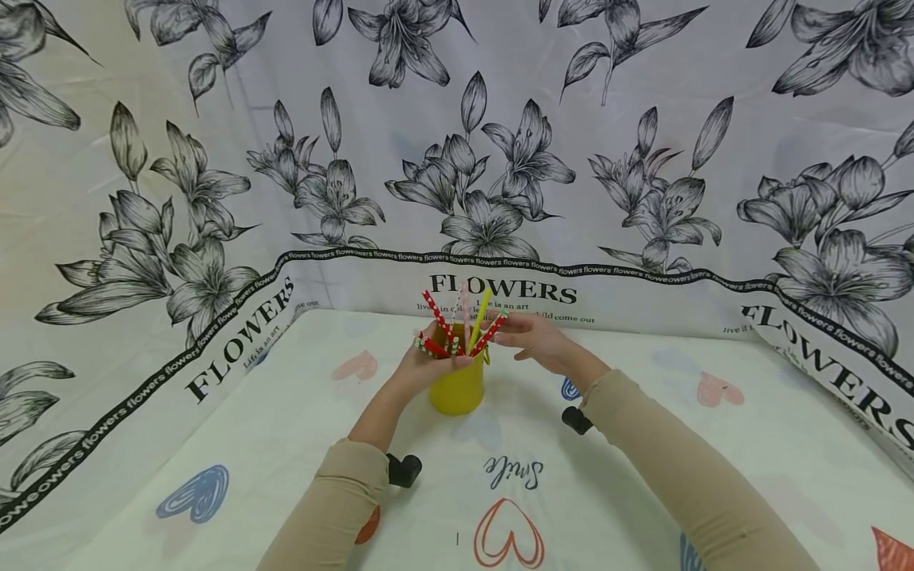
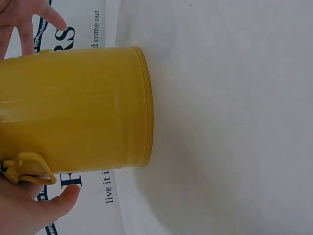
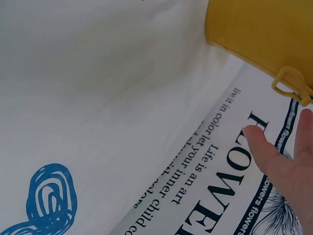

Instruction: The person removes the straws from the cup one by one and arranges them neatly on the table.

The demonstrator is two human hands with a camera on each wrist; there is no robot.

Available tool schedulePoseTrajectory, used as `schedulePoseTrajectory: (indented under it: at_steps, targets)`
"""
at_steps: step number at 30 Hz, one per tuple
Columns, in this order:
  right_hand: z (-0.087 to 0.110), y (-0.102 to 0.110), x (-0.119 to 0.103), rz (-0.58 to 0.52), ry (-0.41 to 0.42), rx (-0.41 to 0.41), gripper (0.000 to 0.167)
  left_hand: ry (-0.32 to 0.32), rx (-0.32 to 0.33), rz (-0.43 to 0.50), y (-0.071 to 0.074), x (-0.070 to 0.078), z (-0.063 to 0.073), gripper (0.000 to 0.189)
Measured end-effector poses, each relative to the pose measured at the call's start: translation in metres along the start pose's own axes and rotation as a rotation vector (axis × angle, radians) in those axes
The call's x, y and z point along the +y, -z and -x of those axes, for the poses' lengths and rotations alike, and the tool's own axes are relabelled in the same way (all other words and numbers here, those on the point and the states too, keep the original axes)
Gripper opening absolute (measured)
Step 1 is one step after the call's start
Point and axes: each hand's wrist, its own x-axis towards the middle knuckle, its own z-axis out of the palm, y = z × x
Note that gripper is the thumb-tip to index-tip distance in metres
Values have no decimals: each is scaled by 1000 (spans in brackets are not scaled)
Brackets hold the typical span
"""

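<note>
A yellow bucket (image 1: pixel 457 392) stands upright near the back of the table, several paper straws in it. Among them are a red dotted straw (image 1: pixel 437 312), a pale pink straw (image 1: pixel 466 313) and a yellow straw (image 1: pixel 480 323). My left hand (image 1: pixel 423 369) is at the bucket's left rim, thumb stretched across the front, beside red straws (image 1: pixel 428 346) leaning that way. On the other side my right hand (image 1: pixel 539 341) has its fingers extended by a red straw (image 1: pixel 493 329) leaning right. A small loop (image 2: pixel 34 169) on the bucket shows beside my left hand; another loop (image 3: pixel 288 83) is near my right fingers.
A white cloth (image 1: pixel 514 428) printed with hearts and words covers the table. Flower-printed fabric (image 1: pixel 485 174) hangs behind it and at the sides. Black wrist-camera parts show beneath both forearms.
</note>
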Motion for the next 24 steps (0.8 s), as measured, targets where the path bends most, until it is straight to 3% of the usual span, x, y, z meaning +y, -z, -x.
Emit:
schedulePoseTrajectory:
  at_steps: [15, 24]
  targets:
    - [5, -8, -5, 93, -21, 69, 28, -9, -2, -42, 3, 1, 0, 73]
    - [7, -9, -3, 107, -17, 88, 25, -56, -17, -21, 2, -3, -4, 76]
